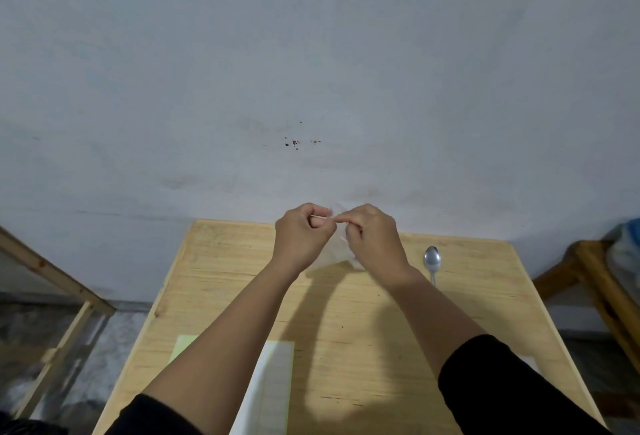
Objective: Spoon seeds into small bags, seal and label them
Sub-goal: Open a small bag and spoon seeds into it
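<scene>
Here we have both hands raised over the far end of the wooden table (pixel 346 313), working the top of a small clear bag (pixel 334 244); our left hand (pixel 301 234) is curled, thumb and forefinger pinching one side of the bag's mouth, and our right hand (pixel 372 234) is curled likewise, pinching the other side just beside it; the rest of the bag hangs down between the wrists, its lower edge close over the table or touching it, we cannot tell which.

We judge the bag thin, soft and nearly weightless; it will crumple and cling rather than hold a shape, and the film is likely slippery between dry fingers; so the hold belongs at the very rim, one lip in each hand, pulled gently apart or pressed together; whether we are opening or sealing it we cannot tell, and whether seeds are inside is not visible.

The spoon (pixel 432 261) lies on the table to the right, bowl away from us, untouched; nearer us lie a white sheet (pixel 273 386), perhaps labels, and a pale yellow sheet (pixel 181 348) partly under the left arm.
</scene>
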`<move>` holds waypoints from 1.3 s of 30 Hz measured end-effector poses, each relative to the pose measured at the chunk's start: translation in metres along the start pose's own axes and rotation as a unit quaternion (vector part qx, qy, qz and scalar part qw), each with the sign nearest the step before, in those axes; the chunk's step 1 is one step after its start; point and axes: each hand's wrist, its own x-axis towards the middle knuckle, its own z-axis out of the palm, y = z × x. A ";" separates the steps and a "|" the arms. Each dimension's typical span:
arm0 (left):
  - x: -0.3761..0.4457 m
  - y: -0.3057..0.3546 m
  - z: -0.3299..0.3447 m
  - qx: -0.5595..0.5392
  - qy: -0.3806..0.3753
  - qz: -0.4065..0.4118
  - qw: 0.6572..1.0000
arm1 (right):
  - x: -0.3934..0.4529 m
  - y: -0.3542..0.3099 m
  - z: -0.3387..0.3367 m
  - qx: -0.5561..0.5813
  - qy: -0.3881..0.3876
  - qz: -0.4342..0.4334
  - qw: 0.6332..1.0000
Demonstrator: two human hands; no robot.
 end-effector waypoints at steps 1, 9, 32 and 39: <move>-0.001 -0.001 -0.001 0.008 -0.004 0.003 1.000 | 0.000 -0.001 0.001 -0.013 -0.003 -0.003 1.000; -0.008 -0.036 -0.014 0.076 -0.152 0.130 0.977 | -0.003 -0.007 0.002 -0.001 -0.019 0.040 0.999; -0.006 -0.068 -0.005 0.114 -0.084 0.167 0.976 | -0.010 0.010 0.007 0.036 -0.110 -0.022 0.993; 0.003 -0.083 0.011 0.144 -0.012 0.160 0.976 | -0.028 0.069 -0.002 0.177 0.128 0.206 0.954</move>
